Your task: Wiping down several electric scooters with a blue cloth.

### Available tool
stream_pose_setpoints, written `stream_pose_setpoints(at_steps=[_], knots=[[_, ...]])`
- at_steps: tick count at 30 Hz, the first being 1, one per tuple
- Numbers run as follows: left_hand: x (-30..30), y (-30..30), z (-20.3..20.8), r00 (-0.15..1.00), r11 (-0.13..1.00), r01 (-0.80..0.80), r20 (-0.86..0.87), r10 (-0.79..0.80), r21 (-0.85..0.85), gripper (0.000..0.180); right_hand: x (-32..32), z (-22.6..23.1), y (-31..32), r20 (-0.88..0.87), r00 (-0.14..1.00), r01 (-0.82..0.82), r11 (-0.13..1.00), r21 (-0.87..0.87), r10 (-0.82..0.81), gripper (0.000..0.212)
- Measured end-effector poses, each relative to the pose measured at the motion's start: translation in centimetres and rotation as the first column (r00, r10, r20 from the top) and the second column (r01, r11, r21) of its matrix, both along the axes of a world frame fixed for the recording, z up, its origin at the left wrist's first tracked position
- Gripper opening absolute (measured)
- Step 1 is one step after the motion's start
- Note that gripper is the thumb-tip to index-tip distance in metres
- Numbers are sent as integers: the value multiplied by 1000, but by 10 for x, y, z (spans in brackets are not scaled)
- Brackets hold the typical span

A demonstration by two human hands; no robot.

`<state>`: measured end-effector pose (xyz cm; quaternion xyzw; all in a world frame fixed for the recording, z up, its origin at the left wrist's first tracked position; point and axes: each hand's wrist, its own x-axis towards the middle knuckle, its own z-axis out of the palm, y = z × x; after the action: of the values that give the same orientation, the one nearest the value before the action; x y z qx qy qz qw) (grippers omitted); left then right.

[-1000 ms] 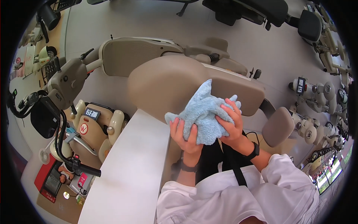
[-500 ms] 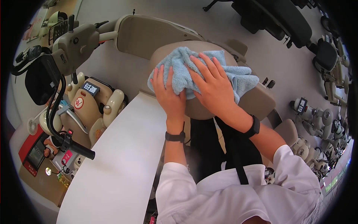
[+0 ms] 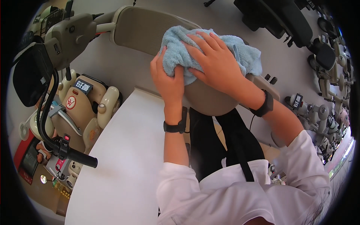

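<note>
We have both hands on a light blue towel, which lies bunched over the rounded tan seat in front of us. Our left hand grips the towel's left end, its thumb apart from its fingers with cloth between them; we cannot tell how firmly it squeezes. Our right hand lies palm down across the middle, fingers slightly spread and the thumb held out toward the left hand. The towel's right end hangs loose beyond the right hand, with a hemmed edge showing. The hands are near each other but apart.

We wear a dark wristband on the left wrist and a dark watch on the right. Below the seat we see our black trousers. A white panel runs along our left side, with a black handlebar grip above its left edge and a black mirror farther off. A ribbed tan panel stands beyond the towel to the left. Parked scooters line our right, blurred toward the rim.
</note>
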<state>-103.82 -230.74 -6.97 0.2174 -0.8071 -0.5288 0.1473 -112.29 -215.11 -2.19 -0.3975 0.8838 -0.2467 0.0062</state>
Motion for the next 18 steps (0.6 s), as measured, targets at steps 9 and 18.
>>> stream_pose_setpoints(at_steps=[9, 18], knots=[[154, 130, -13, 996, 962, -12, -83, -11, -272, 52, 137, 20, 95, 166, 986, -25, 971, 240, -15, 55], [42, 29, -9, 983, 988, -155, -97, 155, 3, 54, 46, 9, 6, 149, 985, -106, 989, 103, 90, 70]])
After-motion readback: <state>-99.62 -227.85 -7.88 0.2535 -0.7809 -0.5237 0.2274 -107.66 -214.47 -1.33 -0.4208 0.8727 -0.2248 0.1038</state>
